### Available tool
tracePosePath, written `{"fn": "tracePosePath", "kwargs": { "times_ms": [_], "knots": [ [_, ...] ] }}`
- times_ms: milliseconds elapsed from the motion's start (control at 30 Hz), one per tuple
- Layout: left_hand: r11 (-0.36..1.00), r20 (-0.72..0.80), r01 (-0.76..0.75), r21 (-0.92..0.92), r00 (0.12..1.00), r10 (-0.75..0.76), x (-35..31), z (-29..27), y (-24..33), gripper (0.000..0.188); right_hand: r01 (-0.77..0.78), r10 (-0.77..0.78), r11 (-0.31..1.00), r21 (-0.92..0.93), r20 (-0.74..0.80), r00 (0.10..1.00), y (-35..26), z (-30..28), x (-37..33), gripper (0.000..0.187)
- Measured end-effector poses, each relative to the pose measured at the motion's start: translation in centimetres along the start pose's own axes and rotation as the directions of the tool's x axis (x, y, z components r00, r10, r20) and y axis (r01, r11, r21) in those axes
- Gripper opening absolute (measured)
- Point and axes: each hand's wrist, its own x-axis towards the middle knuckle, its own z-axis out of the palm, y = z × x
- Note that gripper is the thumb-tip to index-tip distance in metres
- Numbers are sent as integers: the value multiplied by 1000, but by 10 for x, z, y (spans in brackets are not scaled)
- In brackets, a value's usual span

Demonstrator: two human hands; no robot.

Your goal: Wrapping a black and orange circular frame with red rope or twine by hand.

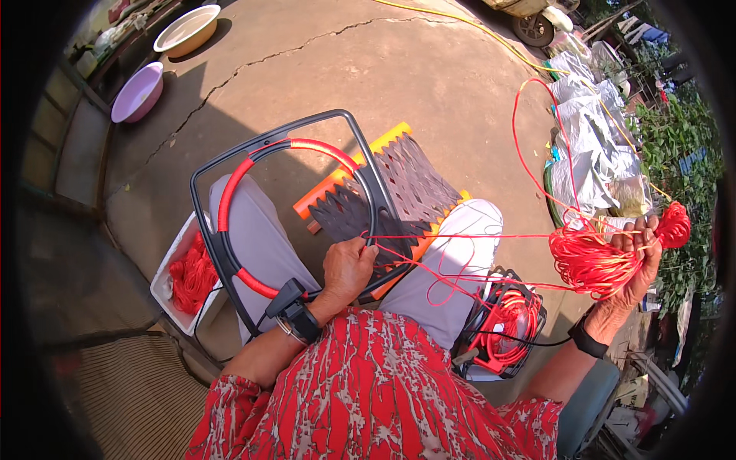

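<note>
A black frame [270,136] with a round ring inside stands tilted over my lap. Red cord is wound tightly round parts of the ring [228,203], and other parts are bare black. My left hand [349,268] is closed on the ring's right side, where the cord meets it. Out to the right, my right hand [638,253] grips a thick hank of red cord [586,257] with a bunched end beyond the fingers. Several strands stretch between the two hands, and a loose loop [519,134] rises above the hank.
A slatted orange and grey piece [414,180] lies beyond my knees. At left is a white tub [170,295] holding red cord; at right, a black frame wound with red cord [510,322]. Purple [138,93] and cream basins [186,32], white sacks [586,146] and a yellow hose [491,32] lie farther off.
</note>
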Motion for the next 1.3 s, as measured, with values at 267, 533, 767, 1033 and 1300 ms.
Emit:
{"fn": "tracePosePath", "kwargs": {
  "times_ms": [267, 533, 767, 1033, 1300],
  "knots": [
    [990, -65, 65, -122, 995, -73, 16, -4, -11, 30, 63, -254, 946, -317, -611, 750, -153, -272, -12, 13],
    [991, -108, -10, -131, 994, -4, 14, -2, -9, 31, -485, 39, 62, -872, -484, 874, -20, -161, -80, 15],
    [978, -59, -63, -198, 997, 53, 7, -5, 0, 31, -330, 306, 544, -771, -184, 934, 101, 10, -67, 21],
    [957, -14, -25, -288, 1000, 22, -5, 2, 17, 29, 13, 507, 601, -799, 394, 766, 221, 102, -74, 36],
    [967, -34, 38, -254, 998, -48, 6, -6, -3, 30, -132, 119, 972, -193, -79, 990, 66, 14, -45, 20]
  ]
}}
